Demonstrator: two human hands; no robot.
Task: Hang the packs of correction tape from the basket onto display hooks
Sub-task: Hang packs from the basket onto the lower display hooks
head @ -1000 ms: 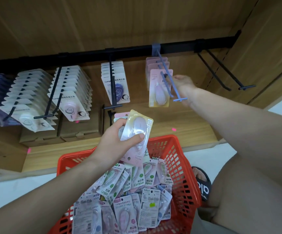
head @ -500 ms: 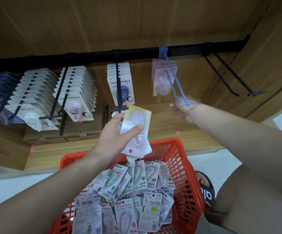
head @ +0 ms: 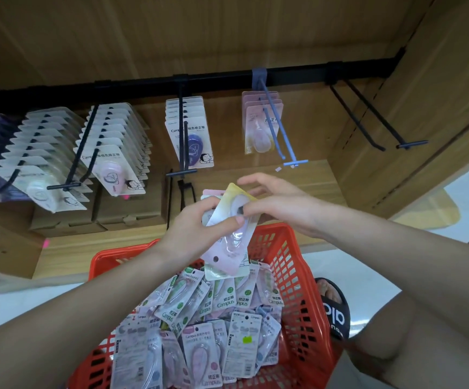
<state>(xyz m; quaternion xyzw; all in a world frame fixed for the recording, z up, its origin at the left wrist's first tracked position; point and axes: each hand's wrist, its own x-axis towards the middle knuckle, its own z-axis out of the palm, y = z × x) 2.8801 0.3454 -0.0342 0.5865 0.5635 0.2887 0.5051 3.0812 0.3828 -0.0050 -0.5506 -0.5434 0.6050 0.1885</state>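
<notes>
My left hand (head: 199, 231) grips a small stack of pink and yellow correction tape packs (head: 229, 242) above the red basket (head: 295, 265). My right hand (head: 278, 203) touches the top of the front pack with thumb and fingers, the other fingers spread. The basket holds several loose packs (head: 199, 327). Above hangs a blue hook (head: 279, 130) with a few pink packs (head: 258, 127) pushed to its back. An empty black hook (head: 379, 119) sticks out to the right.
The black rail (head: 143, 85) carries more hooks: purple-tape packs (head: 191, 136) in the middle, full rows of white packs (head: 115, 147) to the left. Cardboard boxes (head: 98, 217) sit on the wooden shelf below. A sandalled foot (head: 334, 301) rests right of the basket.
My right hand left the blue hook and came down and left onto the packs in my left hand. The pack hung on the blue hook stays there.
</notes>
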